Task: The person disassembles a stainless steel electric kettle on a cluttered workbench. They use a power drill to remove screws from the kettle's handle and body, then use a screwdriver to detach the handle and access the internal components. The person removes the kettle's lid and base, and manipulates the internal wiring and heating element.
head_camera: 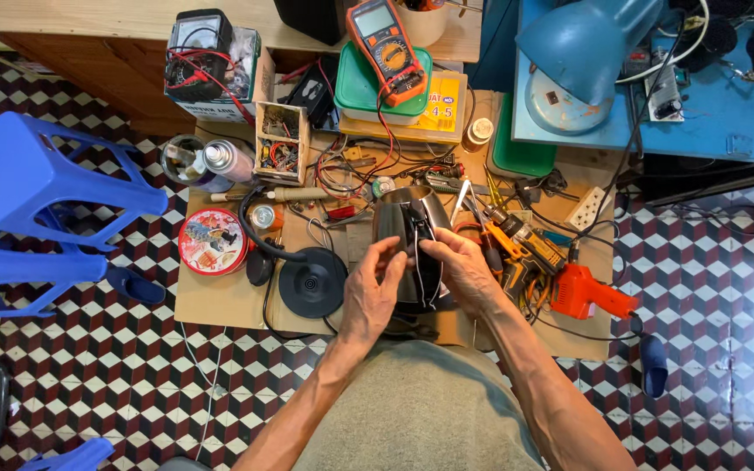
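Observation:
A stainless steel electric kettle [405, 216] lies on its side above a cardboard sheet [220, 296], with its black handle facing up. My left hand [372, 292] grips the kettle's left side near the handle. My right hand [460, 270] holds the right side, fingers on the black handle with thin wires along it. The kettle's round black base [311, 281] with its cord lies just left of my left hand.
An orange multimeter [384, 45] rests on a green-lidded box. A round red tin [212, 242], spray cans [227, 160], a parts box [280, 144], an orange tool [588, 292], a blue lamp [582, 44] and a blue plastic stool [37, 209] surround the work spot.

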